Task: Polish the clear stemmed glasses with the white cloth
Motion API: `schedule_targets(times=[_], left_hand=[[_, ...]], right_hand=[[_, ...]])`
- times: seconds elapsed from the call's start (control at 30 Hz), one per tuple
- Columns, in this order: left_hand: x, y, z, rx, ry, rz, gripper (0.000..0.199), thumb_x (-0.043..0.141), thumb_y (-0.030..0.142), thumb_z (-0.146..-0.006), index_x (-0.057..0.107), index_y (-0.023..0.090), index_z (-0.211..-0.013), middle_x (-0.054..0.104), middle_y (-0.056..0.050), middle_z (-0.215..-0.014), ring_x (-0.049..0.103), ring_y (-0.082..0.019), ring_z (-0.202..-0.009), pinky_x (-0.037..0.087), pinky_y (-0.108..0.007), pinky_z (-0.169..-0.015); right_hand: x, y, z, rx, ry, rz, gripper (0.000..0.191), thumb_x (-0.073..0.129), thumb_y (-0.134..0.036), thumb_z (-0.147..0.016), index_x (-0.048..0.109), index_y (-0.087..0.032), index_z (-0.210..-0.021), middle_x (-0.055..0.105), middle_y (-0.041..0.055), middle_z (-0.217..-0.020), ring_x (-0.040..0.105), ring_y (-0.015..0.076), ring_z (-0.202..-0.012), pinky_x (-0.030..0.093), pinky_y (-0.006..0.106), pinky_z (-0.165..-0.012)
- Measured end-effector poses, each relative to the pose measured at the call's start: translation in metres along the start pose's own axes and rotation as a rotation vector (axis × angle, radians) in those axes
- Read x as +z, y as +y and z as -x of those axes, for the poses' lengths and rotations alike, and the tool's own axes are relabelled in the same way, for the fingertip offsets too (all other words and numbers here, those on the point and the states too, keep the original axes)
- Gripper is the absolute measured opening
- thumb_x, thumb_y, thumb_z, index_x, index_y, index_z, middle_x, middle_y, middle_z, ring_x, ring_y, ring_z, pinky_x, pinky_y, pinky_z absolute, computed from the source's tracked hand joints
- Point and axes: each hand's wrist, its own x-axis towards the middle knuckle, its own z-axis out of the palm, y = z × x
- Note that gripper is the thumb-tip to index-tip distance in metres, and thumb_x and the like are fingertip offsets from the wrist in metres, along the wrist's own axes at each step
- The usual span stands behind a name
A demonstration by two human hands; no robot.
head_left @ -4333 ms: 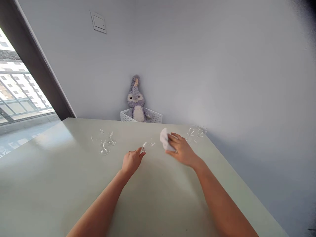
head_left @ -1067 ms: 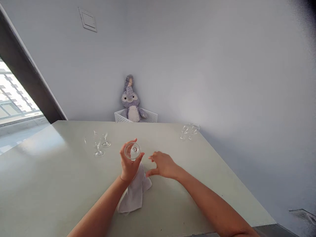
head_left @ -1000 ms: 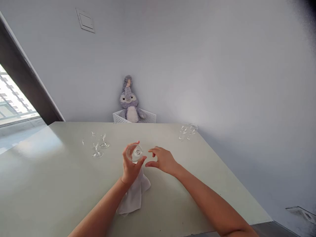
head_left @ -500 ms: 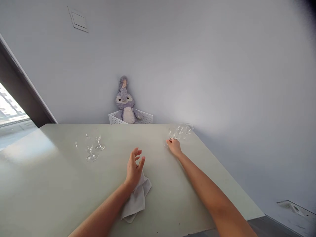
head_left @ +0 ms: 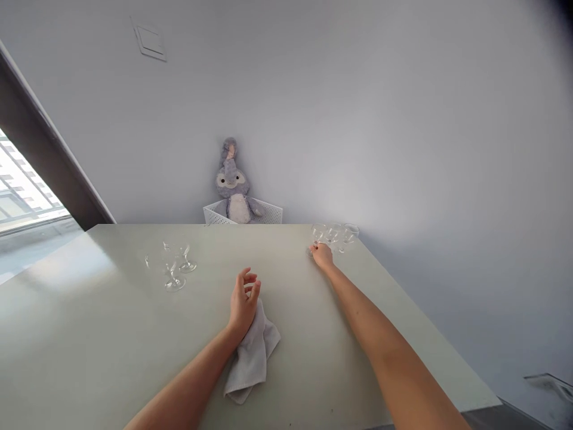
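Observation:
At the far right of the table, my right hand [head_left: 323,256] is closed around the stem of a clear wine glass [head_left: 317,230], which is upright, its foot partly hidden by the fingers. Just right of it stand a second glass [head_left: 332,232] and a third glass [head_left: 350,231], close together. My left hand [head_left: 244,301] is held over the middle of the table with fingers apart and slightly curled, nothing in them. Below and beside that wrist lies a crumpled grey cloth [head_left: 253,361].
More clear stemmed glasses [head_left: 174,282] stand on the left part of the pale table [head_left: 111,352]. Behind the far edge, a grey plush toy [head_left: 233,185] sits in a white perforated basket [head_left: 271,214] against the wall. A window [head_left: 29,185] is at the left.
My right hand has moved the glass slightly farther back, bringing it into line beside the other two. My left hand stays over the cloth, fingers a little more curled. The view has shifted slightly.

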Motion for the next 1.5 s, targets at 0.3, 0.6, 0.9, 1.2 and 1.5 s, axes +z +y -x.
schedule_targets(times=[0.3,0.6,0.9,1.2,1.5], left_hand=[[-0.011,0.005,-0.014,0.029,0.436,0.259,0.028,0.048,0.034,-0.080,0.044,0.023,-0.105,0.042,0.003,-0.073,0.047,-0.010,-0.069,0.044,-0.026,-0.070],[-0.073,0.015,-0.055,0.066,0.894,0.499,0.026,0.038,0.036,-0.081,0.036,0.025,-0.105,0.028,0.007,-0.063,0.033,-0.005,-0.047,0.036,-0.017,-0.050],[-0.112,-0.006,-0.075,-0.424,0.731,0.922,0.042,0.027,0.058,-0.080,0.026,0.029,-0.112,0.055,-0.005,-0.087,0.058,-0.011,-0.061,0.050,-0.027,-0.059],[-0.106,0.004,-0.074,-0.288,0.673,1.135,0.053,0.040,0.069,-0.069,0.028,0.023,-0.094,0.049,-0.014,-0.105,0.059,-0.018,-0.096,0.053,-0.028,-0.070],[-0.057,0.024,-0.052,-0.105,0.589,0.838,0.031,0.046,0.049,-0.076,0.035,0.022,-0.086,0.053,0.000,-0.075,0.060,-0.010,-0.067,0.049,-0.032,-0.075]], right_hand=[[-0.002,-0.003,0.073,-0.004,-0.089,-0.096,0.026,0.039,-0.033,-0.080,0.057,-0.015,-0.083,0.059,0.0054,-0.075,0.051,0.0145,-0.063,0.033,0.023,-0.054],[0.029,-0.052,0.183,-0.471,-0.549,-0.084,0.051,0.039,-0.059,-0.079,0.054,-0.018,-0.105,0.059,0.0006,-0.066,0.053,0.0137,-0.060,0.033,0.023,-0.055],[0.044,-0.055,0.175,-0.251,-0.719,-0.333,0.025,0.054,-0.035,-0.074,0.056,-0.016,-0.091,0.060,0.0011,-0.065,0.054,0.0115,-0.055,0.036,0.021,-0.049],[0.047,-0.056,0.170,-0.225,-0.728,-0.358,0.041,0.047,-0.059,-0.074,0.048,-0.018,-0.071,0.051,-0.0044,-0.045,0.042,0.0076,-0.039,0.029,0.020,-0.042],[0.035,-0.065,0.170,-0.080,-0.820,-0.621,0.014,0.057,-0.025,-0.060,0.045,-0.018,-0.061,0.046,-0.0048,-0.055,0.042,0.0085,-0.051,0.032,0.022,-0.049]])
